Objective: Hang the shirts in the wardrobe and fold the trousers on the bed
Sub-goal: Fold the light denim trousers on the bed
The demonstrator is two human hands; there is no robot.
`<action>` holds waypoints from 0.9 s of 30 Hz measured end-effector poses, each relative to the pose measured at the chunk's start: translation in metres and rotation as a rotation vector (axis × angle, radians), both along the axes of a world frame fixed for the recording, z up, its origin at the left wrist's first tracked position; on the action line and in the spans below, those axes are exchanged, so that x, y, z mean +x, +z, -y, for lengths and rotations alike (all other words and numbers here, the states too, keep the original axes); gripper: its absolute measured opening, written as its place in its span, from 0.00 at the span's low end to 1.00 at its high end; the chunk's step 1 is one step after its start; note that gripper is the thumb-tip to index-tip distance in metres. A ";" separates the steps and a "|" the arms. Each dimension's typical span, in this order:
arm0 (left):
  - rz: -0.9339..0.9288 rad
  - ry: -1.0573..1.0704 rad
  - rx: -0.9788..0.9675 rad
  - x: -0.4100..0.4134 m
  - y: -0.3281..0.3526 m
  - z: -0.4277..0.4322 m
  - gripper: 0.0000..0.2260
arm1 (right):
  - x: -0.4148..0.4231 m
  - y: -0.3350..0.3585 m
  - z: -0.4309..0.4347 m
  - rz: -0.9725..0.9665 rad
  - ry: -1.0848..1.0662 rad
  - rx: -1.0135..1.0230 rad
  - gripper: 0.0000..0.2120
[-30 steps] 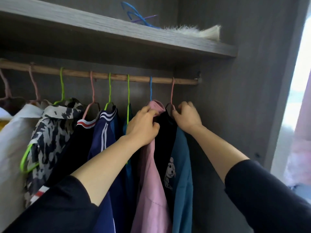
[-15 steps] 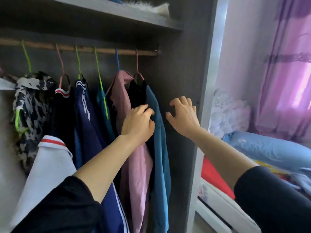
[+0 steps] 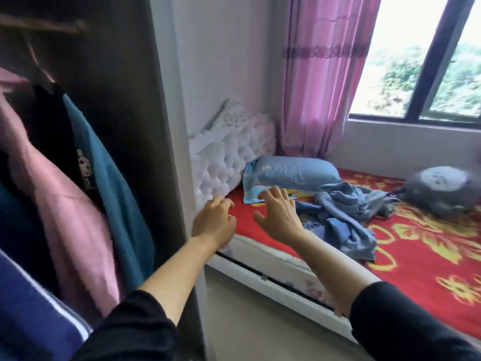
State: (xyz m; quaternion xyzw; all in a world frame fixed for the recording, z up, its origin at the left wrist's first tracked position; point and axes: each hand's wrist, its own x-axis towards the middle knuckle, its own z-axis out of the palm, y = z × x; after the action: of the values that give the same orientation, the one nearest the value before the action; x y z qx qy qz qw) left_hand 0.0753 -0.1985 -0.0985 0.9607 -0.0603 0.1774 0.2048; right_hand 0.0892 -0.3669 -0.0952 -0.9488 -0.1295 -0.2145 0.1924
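Over the bed (image 3: 429, 269) edge, left hand (image 3: 214, 222), fingers loosely curled, and right hand (image 3: 277, 217), fingers spread, held nothing; crumpled blue trousers (image 3: 348, 220) lay at 3 o'clock, shirts (image 3: 112, 183) hung in the wardrobe (image 3: 135, 100) at 9 o'clock

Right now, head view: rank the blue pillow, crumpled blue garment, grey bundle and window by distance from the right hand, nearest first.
1. crumpled blue garment, on the bed just right of the right hand, and blue pillow, just beyond its fingers: too close to call.
2. grey bundle, far right on the bed.
3. window, behind the bed, upper right.
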 end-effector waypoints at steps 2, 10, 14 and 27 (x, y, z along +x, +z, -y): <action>-0.028 -0.062 0.016 0.016 -0.011 0.042 0.17 | 0.003 -0.012 0.041 -0.040 -0.057 -0.005 0.18; -0.187 -0.231 0.023 0.078 -0.059 0.242 0.15 | 0.023 -0.062 0.237 -0.202 -0.266 -0.054 0.17; -0.301 -0.276 0.021 0.099 -0.082 0.331 0.15 | 0.034 -0.084 0.333 -0.337 -0.381 -0.109 0.16; -0.515 -0.302 0.071 0.246 -0.163 0.470 0.16 | 0.159 -0.160 0.484 -0.540 -0.444 -0.107 0.15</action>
State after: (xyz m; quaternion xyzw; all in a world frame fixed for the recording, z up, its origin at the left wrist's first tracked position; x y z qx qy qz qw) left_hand 0.3209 -0.6686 -0.2613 0.9608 -0.1547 -0.1067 0.2037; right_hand 0.2483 -0.8506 -0.2553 -0.9850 0.1246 0.0145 0.1185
